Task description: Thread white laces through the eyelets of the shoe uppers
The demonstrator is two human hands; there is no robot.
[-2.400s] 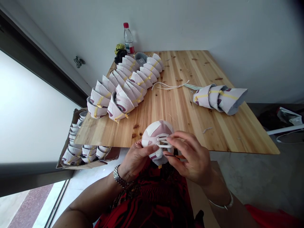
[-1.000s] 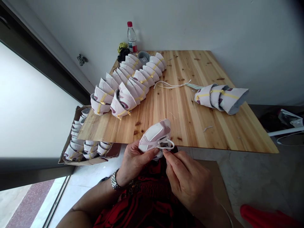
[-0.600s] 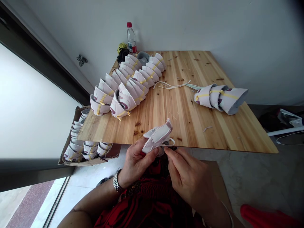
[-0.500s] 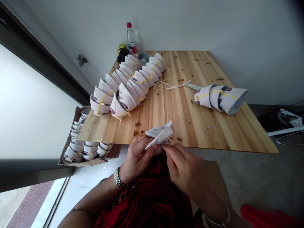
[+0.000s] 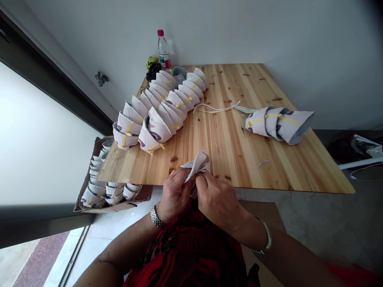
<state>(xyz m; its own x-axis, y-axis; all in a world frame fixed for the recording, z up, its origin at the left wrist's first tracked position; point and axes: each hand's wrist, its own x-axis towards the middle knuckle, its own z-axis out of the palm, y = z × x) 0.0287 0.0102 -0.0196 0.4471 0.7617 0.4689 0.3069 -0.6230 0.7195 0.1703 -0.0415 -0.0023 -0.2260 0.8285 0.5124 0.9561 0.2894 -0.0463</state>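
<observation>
Left hand (image 5: 175, 195) and right hand (image 5: 217, 198) held a folded pink-and-white respirator mask (image 5: 196, 165), fingers (image 5: 201, 182) closed on it, over the near edge of the counter (image 5: 239, 131). Stacked masks (image 5: 155, 115) lay far left.

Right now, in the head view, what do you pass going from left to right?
Cardboard box → folded mask → stacked masks → plastic bag

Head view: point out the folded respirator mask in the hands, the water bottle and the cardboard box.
Folded respirator mask (image 5: 196, 164), head view, on its upper folded edge.
Water bottle (image 5: 163, 50), head view, on its clear body.
Cardboard box (image 5: 143, 194), head view, on its brown side wall.
</observation>
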